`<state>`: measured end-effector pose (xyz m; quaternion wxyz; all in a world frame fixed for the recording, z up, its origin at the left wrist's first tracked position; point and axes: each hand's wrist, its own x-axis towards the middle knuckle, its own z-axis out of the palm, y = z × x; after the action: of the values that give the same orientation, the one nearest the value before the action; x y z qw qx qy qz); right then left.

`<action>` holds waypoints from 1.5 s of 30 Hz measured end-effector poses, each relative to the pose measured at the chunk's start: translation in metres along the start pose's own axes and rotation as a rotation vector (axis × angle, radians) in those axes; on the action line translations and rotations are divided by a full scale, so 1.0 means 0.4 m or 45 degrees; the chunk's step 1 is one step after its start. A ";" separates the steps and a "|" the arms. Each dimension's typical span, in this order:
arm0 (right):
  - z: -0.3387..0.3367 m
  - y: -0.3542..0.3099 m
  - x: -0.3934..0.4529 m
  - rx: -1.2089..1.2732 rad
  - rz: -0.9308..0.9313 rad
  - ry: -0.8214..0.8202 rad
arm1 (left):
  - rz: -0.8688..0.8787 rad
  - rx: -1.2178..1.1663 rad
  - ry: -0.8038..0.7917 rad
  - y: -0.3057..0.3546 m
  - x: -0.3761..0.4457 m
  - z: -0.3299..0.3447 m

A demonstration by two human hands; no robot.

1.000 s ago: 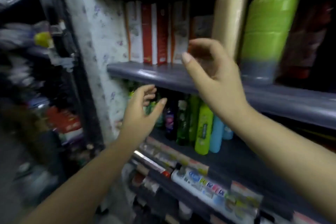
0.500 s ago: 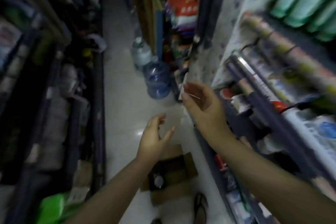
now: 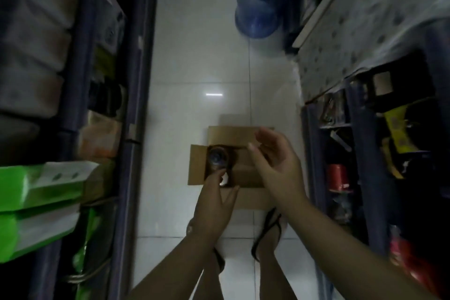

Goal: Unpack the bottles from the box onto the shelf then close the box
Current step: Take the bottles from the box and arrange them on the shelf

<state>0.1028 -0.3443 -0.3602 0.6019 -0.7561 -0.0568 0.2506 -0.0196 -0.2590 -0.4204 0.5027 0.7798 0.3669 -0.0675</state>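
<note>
An open cardboard box [image 3: 197, 165] sits on the white tiled floor between two shelf racks, its flaps spread outward. Inside its left part stands a dark bottle [image 3: 217, 157], seen from above by its cap. A small white cap shows just below it, partly hidden by my fingers. My left hand [image 3: 214, 204] hovers over the box's near edge with fingers apart, its tips close to the bottle. My right hand [image 3: 277, 165] is over the box's right half, palm turned left, fingers spread and holding nothing.
A shelf rack [image 3: 365, 129] with packed goods runs along the right. Another rack [image 3: 73, 105] with green packages [image 3: 41, 192] lines the left. A large blue water jug [image 3: 255, 7] stands on the floor beyond the box. My sandalled feet [image 3: 267, 234] are just behind the box.
The view has swung from the shelf of bottles down to the floor. Both empty hands have dropped from shelf height to just above the open box.
</note>
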 end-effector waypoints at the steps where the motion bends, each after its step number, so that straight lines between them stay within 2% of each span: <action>1: 0.012 0.055 0.018 -0.005 0.022 -0.007 | -0.040 0.005 -0.001 -0.046 0.017 0.028; 11: 0.156 0.548 0.184 -0.295 0.156 -0.239 | -0.303 -0.011 0.021 -0.441 0.203 0.247; 20: 0.284 0.793 0.306 -0.514 0.058 -0.426 | -0.286 -0.052 0.145 -0.619 0.365 0.357; 26: 0.329 0.893 0.353 -0.632 0.021 -0.544 | -0.346 -0.131 0.105 -0.678 0.393 0.397; 32: 0.328 0.905 0.371 -0.721 -0.061 -0.497 | -0.340 -0.121 0.195 -0.702 0.401 0.412; 36: 0.294 0.855 0.372 -0.725 -0.211 -0.409 | -0.368 -0.127 0.234 -0.688 0.385 0.383; 40: 0.243 0.742 0.370 -0.726 -0.322 -0.334 | -0.325 -0.131 0.290 -0.629 0.356 0.329; 45: 0.141 0.524 0.339 -0.704 -0.382 -0.286 | -0.244 -0.134 0.357 -0.464 0.305 0.221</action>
<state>0.1500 -0.2983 -0.6076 0.3940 -0.8417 -0.2992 0.2161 -0.0270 -0.2294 -0.6576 0.4779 0.7157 0.5091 0.0136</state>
